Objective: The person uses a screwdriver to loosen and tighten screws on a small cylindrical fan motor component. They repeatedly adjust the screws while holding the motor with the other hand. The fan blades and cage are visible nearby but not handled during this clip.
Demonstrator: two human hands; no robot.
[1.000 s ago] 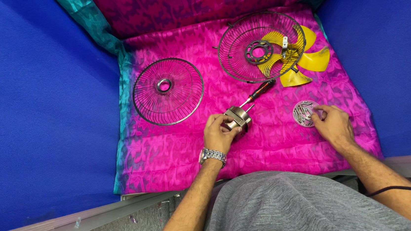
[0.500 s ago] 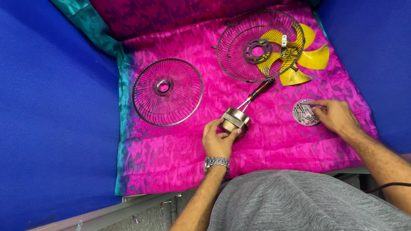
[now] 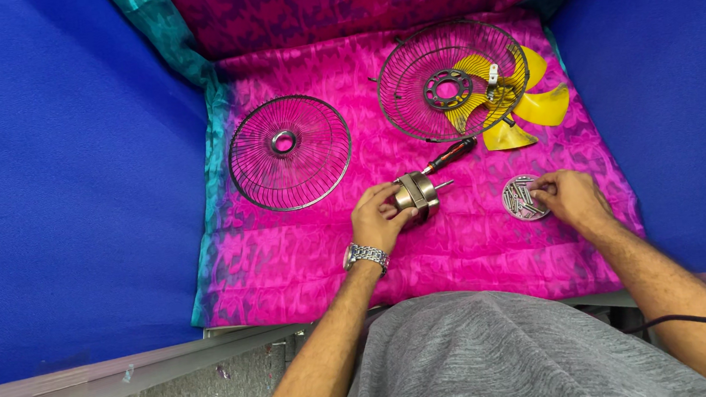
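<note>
My left hand (image 3: 379,218) grips a small silver fan motor (image 3: 417,193) with a shaft, resting on the pink cloth (image 3: 291,263). My right hand (image 3: 573,199) has its fingertips in a small round dish (image 3: 520,199) holding several screws. A screwdriver with a dark red handle (image 3: 450,157) lies just beyond the motor. One wire fan guard (image 3: 289,151) lies at the left. A second wire guard (image 3: 451,79) lies at the back right, partly over a yellow fan blade (image 3: 532,106).
Blue padded walls rise at the left (image 3: 62,181) and right (image 3: 676,93). A teal cloth edge (image 3: 201,118) runs along the left side of the pink cloth. A grey ledge (image 3: 131,388) lies below.
My right hand has stayed at the screw dish with small finger movements. My left hand keeps hold of the motor. The view has shifted slightly.
</note>
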